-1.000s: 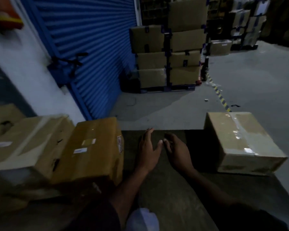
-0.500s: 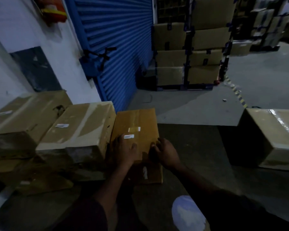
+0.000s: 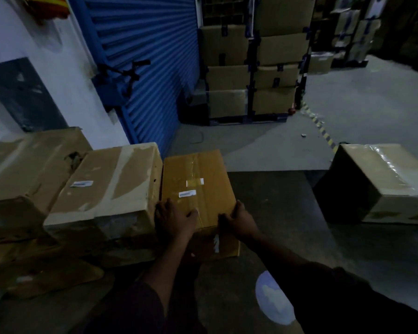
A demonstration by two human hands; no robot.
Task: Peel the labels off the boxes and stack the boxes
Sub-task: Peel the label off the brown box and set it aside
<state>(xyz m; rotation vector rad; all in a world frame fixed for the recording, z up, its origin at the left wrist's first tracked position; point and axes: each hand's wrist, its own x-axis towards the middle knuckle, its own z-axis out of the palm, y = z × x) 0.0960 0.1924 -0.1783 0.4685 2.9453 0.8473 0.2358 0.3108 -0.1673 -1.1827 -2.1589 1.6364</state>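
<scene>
Both hands are laid on the near top edge of the tan box [image 3: 198,189]. The left hand [image 3: 173,219] rests flat on the top at its near-left corner, fingers extended and not curled round anything. The right hand [image 3: 239,221] is at the near-right corner, fingers hooked over the edge onto the top; I judge this a grasp of the corner, though dim light obscures the fingertips.

The tan box sits on the floor at 12 o'clock from the person, its left side touching or just beside the taped box [image 3: 111,182] at 10 o'clock. Two small labels remain on its top: a white label [image 3: 187,194] and a yellowish strip [image 3: 195,182] just beyond it.

Handling, in my judgement: stiff corrugated card with a taped seam and sound corners; weight unknown. It should be taken at opposite lower edges or corners, not by the tape. Labels should lift from a corner; the card's surface may tear.

Count: three boxes in the left group, one separate box [image 3: 381,182] at 2 o'clock, well apart. The taped box bears one white label [image 3: 81,183].
</scene>
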